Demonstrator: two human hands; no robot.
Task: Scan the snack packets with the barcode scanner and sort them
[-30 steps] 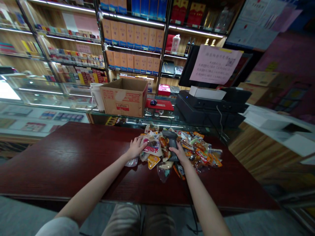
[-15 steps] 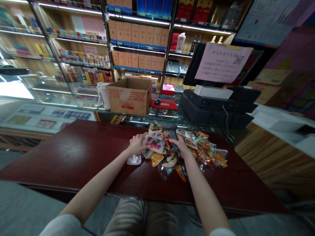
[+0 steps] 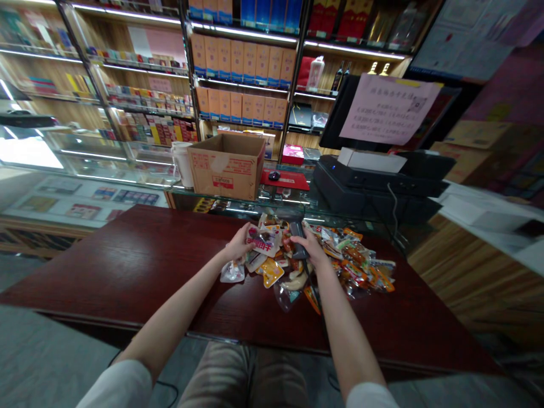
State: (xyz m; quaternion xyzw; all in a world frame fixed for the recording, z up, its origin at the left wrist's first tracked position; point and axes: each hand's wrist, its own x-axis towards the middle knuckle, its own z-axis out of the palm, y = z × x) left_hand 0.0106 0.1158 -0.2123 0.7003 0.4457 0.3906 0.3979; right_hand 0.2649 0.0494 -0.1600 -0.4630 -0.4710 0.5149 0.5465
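My left hand [image 3: 239, 243] grips the left edge of a clear and white snack packet [image 3: 264, 240] with red lettering, raised a little over the pile. In my right hand [image 3: 309, 247] is a dark barcode scanner [image 3: 299, 241], fingers wrapped round its handle; its head lies beyond the hand. Around and beneath both hands spreads a heap of packaged snacks [image 3: 355, 263], many in clear and orange wrappers. An orange packet [image 3: 271, 272] lies just below the held one, and a silvery packet [image 3: 233, 272] sits under my left wrist.
The dark red wooden table [image 3: 140, 260] holds the heap. Behind it, on a glass counter, stand an open cardboard box [image 3: 225, 173], a white jug [image 3: 182, 164], a mouse [image 3: 274, 176] on a red mat and a monitor with a pink paper sign [image 3: 389, 110]. The scanner's cable [image 3: 317, 289] runs toward me.
My left hand has turned and now pinches the packet's side, tilting it up. The scanner has shifted slightly and its head points farther away. The view has swung a little left.
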